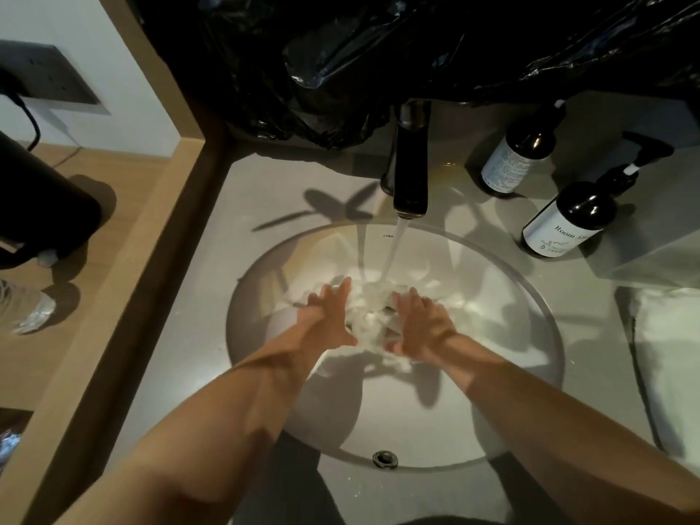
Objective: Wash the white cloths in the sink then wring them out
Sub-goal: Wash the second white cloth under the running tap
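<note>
- Nearest, two bare forearms, reaching from the bottom edge over the sink (378,411), past a round metal overflow hole (385,458) in its near wall.
- Left hand (328,316): fingers straight and spread, pressed flat against the left side of the white cloth (369,316).
- Right hand (420,323): fingers likewise extended, not curled, pressing the cloth's right side.
- Cloth bunched and wet mid-basin, between both palms, directly under the water stream (396,252).
- Dark faucet (411,172) behind the basin, running.
- Dark labelled bottle (515,157) and pump bottle (568,221) upright on the counter (265,191), right of the faucet.
- Second white cloth (666,335) lying on the counter, far right.
- Black plastic sheet (378,51) hanging above.
</note>
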### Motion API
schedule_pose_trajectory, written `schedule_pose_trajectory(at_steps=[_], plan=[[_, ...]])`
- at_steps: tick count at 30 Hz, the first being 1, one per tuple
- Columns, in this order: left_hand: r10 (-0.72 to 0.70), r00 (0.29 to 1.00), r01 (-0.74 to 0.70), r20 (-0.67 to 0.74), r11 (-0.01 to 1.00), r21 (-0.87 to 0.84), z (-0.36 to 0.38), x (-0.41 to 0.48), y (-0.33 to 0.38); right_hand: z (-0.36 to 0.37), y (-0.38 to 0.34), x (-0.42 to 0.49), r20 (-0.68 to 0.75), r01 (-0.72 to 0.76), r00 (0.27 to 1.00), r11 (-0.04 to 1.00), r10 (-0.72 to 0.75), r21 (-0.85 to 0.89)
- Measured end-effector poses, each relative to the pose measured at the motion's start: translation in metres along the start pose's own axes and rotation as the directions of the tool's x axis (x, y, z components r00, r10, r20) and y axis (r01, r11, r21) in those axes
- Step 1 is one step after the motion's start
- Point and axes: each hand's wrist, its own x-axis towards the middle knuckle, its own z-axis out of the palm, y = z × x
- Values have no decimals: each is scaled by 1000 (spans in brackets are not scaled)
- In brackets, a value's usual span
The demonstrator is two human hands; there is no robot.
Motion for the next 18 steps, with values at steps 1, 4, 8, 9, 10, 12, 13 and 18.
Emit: schedule_pose_trajectory(at_steps=[1,4,8,9,10,12,13,18], plan=[[-27,999,26,-41,1000,-16,2,1,0,8,0,0,-7,-10,1000,999,10,-51],[-300,951,290,78,773,-565,1,10,-12,11,13,6,-90,-83,991,983,99,165],[-240,910,302,337,-173,-938,-14,4,-24,-11,35,5,5,-58,997,674,80,737],[-200,911,307,360,-255,-917,-20,2,-24,-21,38,-2,13,-37,999,535,50,844],[-164,905,329,393,-316,-890,-27,2,-21,-30,41,-8,21,-37,999,419,42,907],[-137,887,373,441,-350,-859,-33,2,-12,-45,44,-21,32,-44,998,241,54,970],[-94,889,398,447,-322,-859,-34,2,-7,-50,43,-25,41,-52,997,185,63,981],[53,969,247,242,-107,-963,-28,-9,37,-66,-6,-48,-223,210,974,228,32,951]])
